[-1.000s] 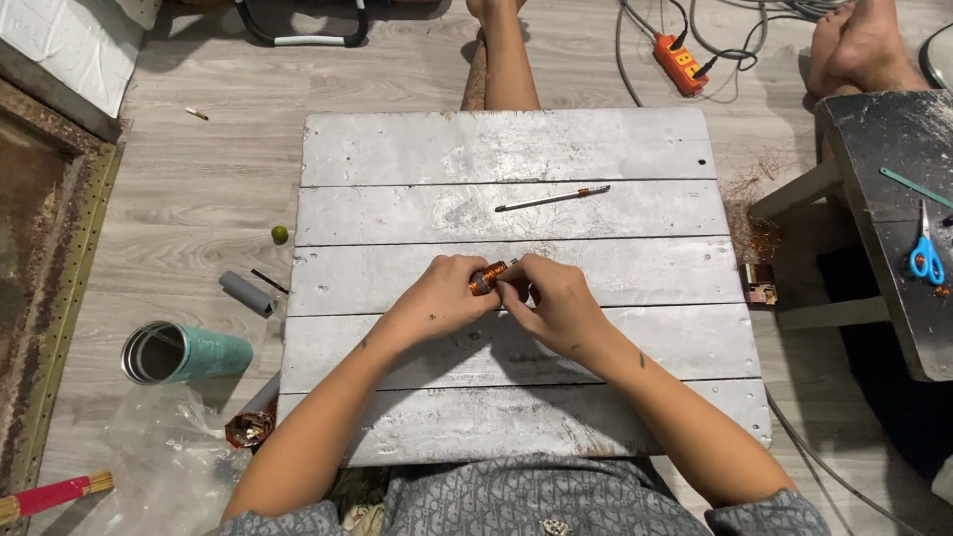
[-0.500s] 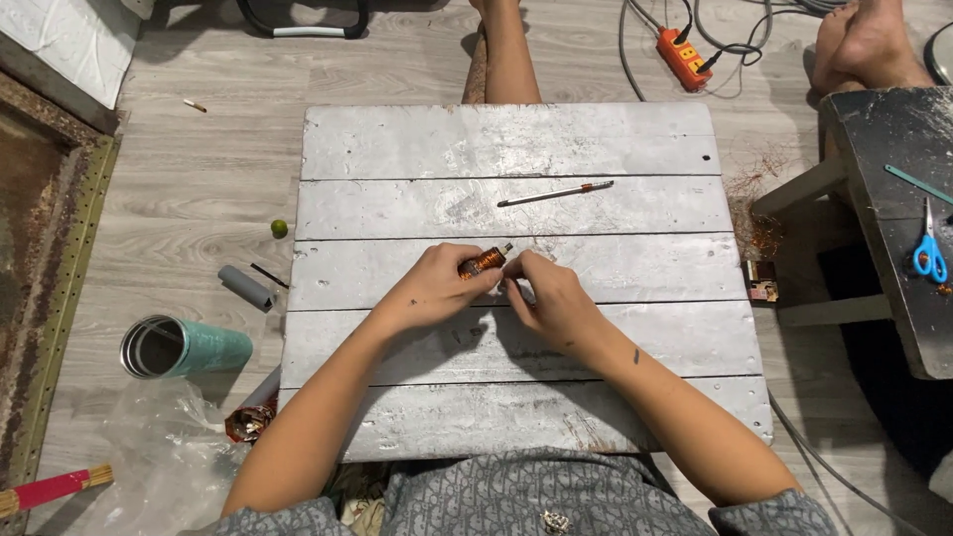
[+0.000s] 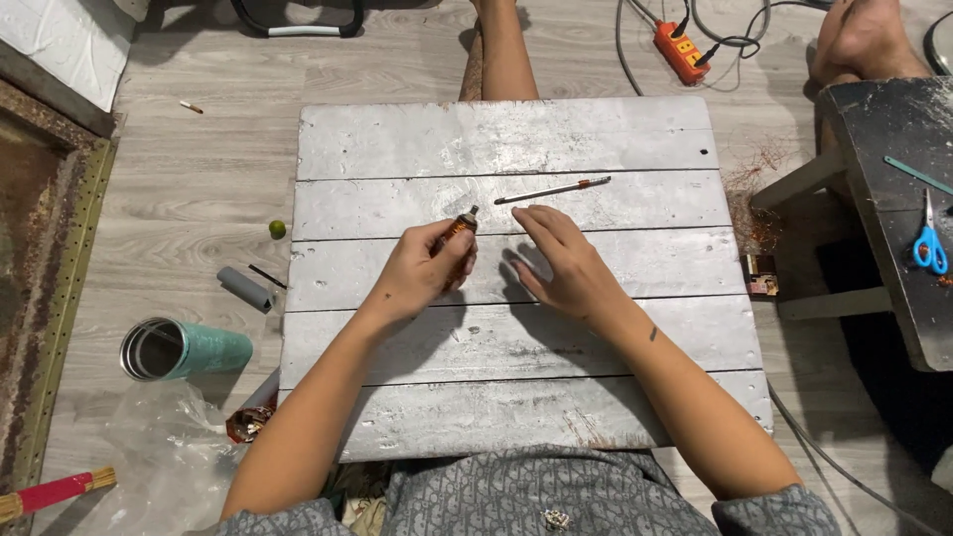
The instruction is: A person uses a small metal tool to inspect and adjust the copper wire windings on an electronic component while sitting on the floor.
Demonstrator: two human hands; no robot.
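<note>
My left hand [image 3: 425,270] grips a small orange-brown cylindrical part [image 3: 459,227] with a dark tip, held just above the whitewashed plank table [image 3: 516,139]. My right hand [image 3: 558,263] hovers beside it with fingers spread and nothing in them, its fingertips pointing toward a thin metal rod with a reddish end [image 3: 552,190] that lies on the second plank, a short way beyond both hands.
On the floor to the left lie a teal tumbler on its side [image 3: 181,349], a grey tube [image 3: 244,289], a small green ball [image 3: 278,228] and clear plastic wrap [image 3: 159,447]. A dark stool with blue scissors [image 3: 929,246] stands at right. An orange power strip [image 3: 681,52] sits beyond the table.
My hands were together on the small orange-brown part. My right hand has let go and opened, moving right and toward the rod, while my left hand keeps the part.
</note>
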